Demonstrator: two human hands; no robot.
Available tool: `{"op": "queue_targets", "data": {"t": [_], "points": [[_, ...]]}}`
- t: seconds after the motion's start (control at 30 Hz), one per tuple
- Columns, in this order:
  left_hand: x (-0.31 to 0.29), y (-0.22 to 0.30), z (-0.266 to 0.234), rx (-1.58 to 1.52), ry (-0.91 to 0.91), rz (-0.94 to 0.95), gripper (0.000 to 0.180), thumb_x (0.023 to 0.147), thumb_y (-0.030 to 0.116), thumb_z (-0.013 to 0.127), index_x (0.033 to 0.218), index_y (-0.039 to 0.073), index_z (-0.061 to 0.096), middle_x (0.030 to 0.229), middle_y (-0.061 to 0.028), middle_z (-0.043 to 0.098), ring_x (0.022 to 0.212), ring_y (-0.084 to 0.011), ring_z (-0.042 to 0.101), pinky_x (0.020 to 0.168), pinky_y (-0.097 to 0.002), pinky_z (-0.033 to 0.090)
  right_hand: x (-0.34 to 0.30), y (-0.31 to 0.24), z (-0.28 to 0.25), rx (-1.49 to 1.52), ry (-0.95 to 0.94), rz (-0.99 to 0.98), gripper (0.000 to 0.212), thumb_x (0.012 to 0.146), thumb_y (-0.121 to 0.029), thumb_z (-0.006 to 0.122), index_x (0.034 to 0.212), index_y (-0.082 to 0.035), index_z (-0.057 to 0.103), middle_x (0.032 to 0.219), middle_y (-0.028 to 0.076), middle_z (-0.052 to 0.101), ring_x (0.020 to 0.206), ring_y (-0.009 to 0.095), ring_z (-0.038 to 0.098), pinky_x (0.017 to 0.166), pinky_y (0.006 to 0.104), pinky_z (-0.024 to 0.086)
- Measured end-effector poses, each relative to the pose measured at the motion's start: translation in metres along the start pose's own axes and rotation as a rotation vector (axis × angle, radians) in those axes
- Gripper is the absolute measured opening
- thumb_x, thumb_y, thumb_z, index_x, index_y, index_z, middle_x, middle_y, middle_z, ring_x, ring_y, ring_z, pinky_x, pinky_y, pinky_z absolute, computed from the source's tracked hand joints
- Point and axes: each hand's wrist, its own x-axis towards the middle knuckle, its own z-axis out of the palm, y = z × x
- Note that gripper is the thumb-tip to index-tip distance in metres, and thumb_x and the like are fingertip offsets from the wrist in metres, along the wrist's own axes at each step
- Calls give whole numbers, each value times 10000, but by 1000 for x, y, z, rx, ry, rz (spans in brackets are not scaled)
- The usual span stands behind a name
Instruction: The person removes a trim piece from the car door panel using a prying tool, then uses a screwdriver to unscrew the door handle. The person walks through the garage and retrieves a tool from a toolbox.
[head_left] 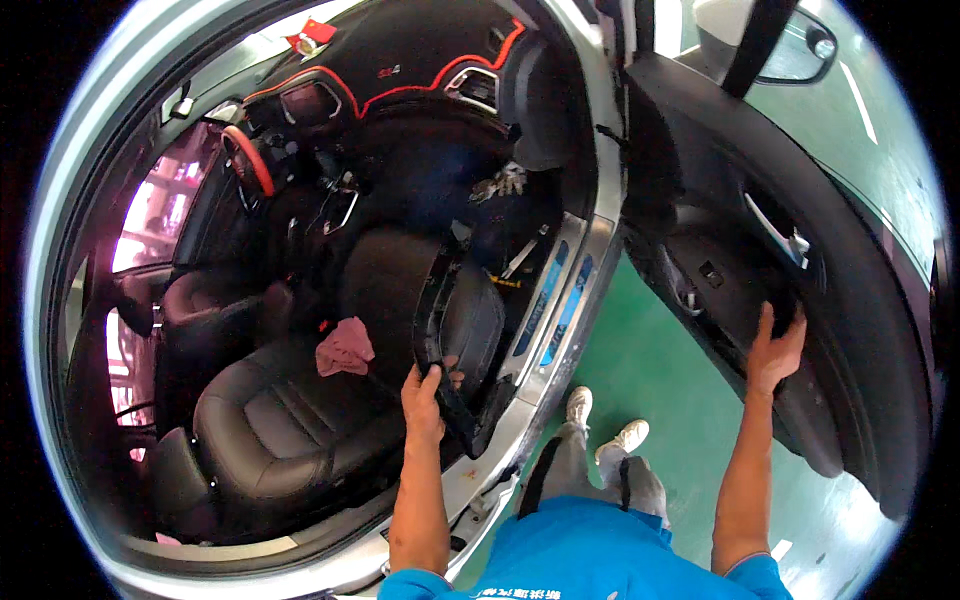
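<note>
Beside the open door (860,300), gripping a long black trim strip (432,330) low down with the left hand (424,398), with fingertips showing past the far edge. Holding a finger and thumb apart with the right hand (778,355), at the dark pocket (783,295) below the chrome handle (778,230); cannot tell whether pulling, pressing or merely resting.

Look for the strip at the door-side edge of the front seat (270,400), just inside the sill (603,235), slanting, with its lower end nearest the metal. Cannot tell whether loose or fastened at the far end, so best treat as possibly caught: ease rather than yank, and feel for any snag first. Judging by such length, likely to bend or swing if carried by one end; better to shift the left grip toward the middle, or bring the right hand over to share the load. Before freeing that hand, steady the door wide open, so as not to let it knock the strip. Guard the blue sill plates (567,312) from the lower end, and lift clear of the seat, probably easy to scratch. Mind also the pale slim object (525,252) by the sill and the grey gloves (500,183) in the footwell; avoid setting the strip on either. Perhaps use the pink cloth (345,347), lying on the seat, as padding.
</note>
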Motion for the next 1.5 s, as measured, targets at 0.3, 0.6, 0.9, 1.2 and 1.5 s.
{"op": "queue_targets", "data": {"t": [0.3,0.6,0.9,1.2,1.5], "points": [[38,8,-69,-67,113,51,177,914,107,630,1060,7,622,962,-105,684,785,-195,652,731,-335,524,-1,2,1,32,-11,-2,627,872,-444,697,1297,-5,558,1279,189,609,1125,352,614,930,398,490],[167,-28,-136,145,408,-43,347,907,184,677,1177,-15,591,1026,-100,670,862,-222,633,779,-359,508,1,30,14,-160,-4,-21,764,852,-562,665,1377,-33,495,1351,200,564,1183,370,581,969,409,462],[274,-46,-315,580,399,-120,512,908,249,664,1365,80,508,1224,-108,615,1077,-281,583,901,-398,469,3,23,11,-208,-32,5,764,846,-551,676,1382,-39,490,1346,202,567,1200,363,572,983,409,450],[343,-134,-352,823,193,1,391,916,205,594,1289,86,591,1181,-126,639,1025,-302,603,897,-413,458,5,-12,-12,-371,-63,77,651,768,-488,776,1195,-41,574,1152,180,641,1042,379,628,884,469,508],[334,-152,-290,881,531,262,336,896,126,589,1180,-51,624,1211,-206,639,1082,-349,609,966,-432,453,4,-2,-7,-3,-302,41,754,714,-163,710,1378,9,398,1305,267,538,1190,440,531,1002,455,442]]}}
